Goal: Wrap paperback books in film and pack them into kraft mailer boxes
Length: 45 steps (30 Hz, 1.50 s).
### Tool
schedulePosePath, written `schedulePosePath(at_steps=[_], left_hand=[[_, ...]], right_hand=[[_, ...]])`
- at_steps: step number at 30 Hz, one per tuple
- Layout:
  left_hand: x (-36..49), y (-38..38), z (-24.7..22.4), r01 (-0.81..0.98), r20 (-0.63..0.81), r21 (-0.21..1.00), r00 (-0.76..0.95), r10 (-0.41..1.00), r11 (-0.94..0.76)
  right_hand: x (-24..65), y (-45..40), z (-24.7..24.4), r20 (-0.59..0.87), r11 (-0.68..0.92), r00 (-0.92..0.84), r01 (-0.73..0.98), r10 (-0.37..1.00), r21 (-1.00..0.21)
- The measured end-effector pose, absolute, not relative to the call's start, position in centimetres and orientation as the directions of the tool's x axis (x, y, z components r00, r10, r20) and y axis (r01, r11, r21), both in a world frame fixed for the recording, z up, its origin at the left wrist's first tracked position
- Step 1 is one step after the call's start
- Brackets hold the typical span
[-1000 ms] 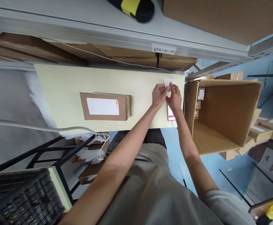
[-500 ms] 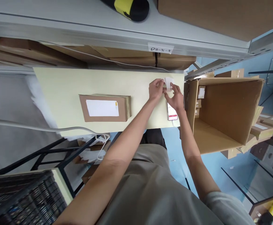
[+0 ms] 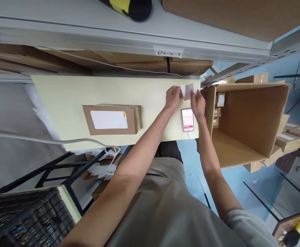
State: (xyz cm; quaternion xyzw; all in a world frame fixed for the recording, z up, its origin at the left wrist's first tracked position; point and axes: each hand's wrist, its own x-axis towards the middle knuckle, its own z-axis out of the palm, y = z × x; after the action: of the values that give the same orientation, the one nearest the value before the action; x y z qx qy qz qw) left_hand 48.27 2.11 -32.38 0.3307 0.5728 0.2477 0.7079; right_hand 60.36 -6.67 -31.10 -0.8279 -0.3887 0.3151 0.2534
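I have the left hand (image 3: 173, 97) and right hand (image 3: 198, 104) pinched nearly closed on white paper (image 3: 189, 90). I see it near the table's (image 3: 155, 90) far right corner, beyond the phone (image 3: 187, 119).

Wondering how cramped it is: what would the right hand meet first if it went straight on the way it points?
Past the white paper it holds, the right hand would probably meet the cardboard box beyond the table, though depth is unclear.
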Motion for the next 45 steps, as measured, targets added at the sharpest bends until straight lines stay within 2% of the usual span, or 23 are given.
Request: schedulePosePath(at_steps=[3, 5, 9, 12, 19, 22, 25, 27, 31, 36, 40, 45], left_hand=[[46.2, 3.5, -32.4, 0.017, -0.639, 0.763, 0.174, 0.749, 0.646], [44.6, 4.6, -32.5, -0.006, -0.646, 0.758, 0.128, 0.753, 0.652], [42.3, 6.5, -32.8, -0.031, -0.694, 0.717, 0.054, 0.718, 0.696], [41.4, 7.1, -33.3, -0.01, -0.722, 0.692, 0.024, 0.692, 0.722], [38.9, 7.4, -33.4, 0.055, -0.709, 0.688, -0.167, 0.686, 0.724], [38.2, 7.4, -33.0, 0.076, -0.732, 0.662, -0.148, 0.665, 0.746], [38.0, 7.3, -32.7, 0.108, -0.739, 0.652, -0.131, 0.661, 0.75], [38.0, 7.4, -32.7, 0.136, -0.722, 0.665, -0.132, 0.679, 0.734], [37.9, 7.6, -33.3, 0.22, -0.675, 0.694, -0.133, 0.725, 0.686], [37.7, 8.0, -33.7, 0.305, -0.623, 0.721, -0.105, 0.775, 0.622], [37.8, 8.1, -33.1, 0.377, -0.545, 0.769, -0.035, 0.838, 0.516], [39.1, 8.7, -32.6, 0.653, -0.433, 0.719, 0.155, 0.888, 0.236]], right_hand=[[61.2, -6.8, -31.1, -0.414, -0.595, 0.515, 0.253, 0.75, -0.763], [61.7, -6.9, -31.8, -0.484, -0.607, 0.483, 0.132, 0.73, -0.784], [62.5, -7.2, -34.2, -0.578, -0.631, 0.403, -0.001, 0.709, -0.775], [63.1, -7.5, -35.8, -0.611, -0.66, 0.407, -0.028, 0.678, -0.751], [64.2, -6.9, -36.9, -0.483, -0.618, 0.563, 0.064, 0.67, -0.783], [63.8, -6.5, -36.3, -0.463, -0.683, 0.589, 0.222, 0.663, -0.696], [62.8, -6.1, -35.2, -0.321, -0.718, 0.685, 0.427, 0.654, -0.55], [61.7, -5.3, -34.6, -0.263, -0.685, 0.672, 0.498, 0.692, -0.532], [59.5, -1.7, -34.6, -0.376, -0.624, 0.512, 0.501, 0.772, -0.6], [57.9, 1.8, -36.1, -0.516, -0.769, 0.571, 0.44, 0.638, -0.464], [57.6, 1.9, -36.8, -0.509, -0.785, 0.6, 0.427, 0.617, -0.449], [57.6, 1.7, -36.9, -0.513, -0.78, 0.588, 0.441, 0.625, -0.445]])
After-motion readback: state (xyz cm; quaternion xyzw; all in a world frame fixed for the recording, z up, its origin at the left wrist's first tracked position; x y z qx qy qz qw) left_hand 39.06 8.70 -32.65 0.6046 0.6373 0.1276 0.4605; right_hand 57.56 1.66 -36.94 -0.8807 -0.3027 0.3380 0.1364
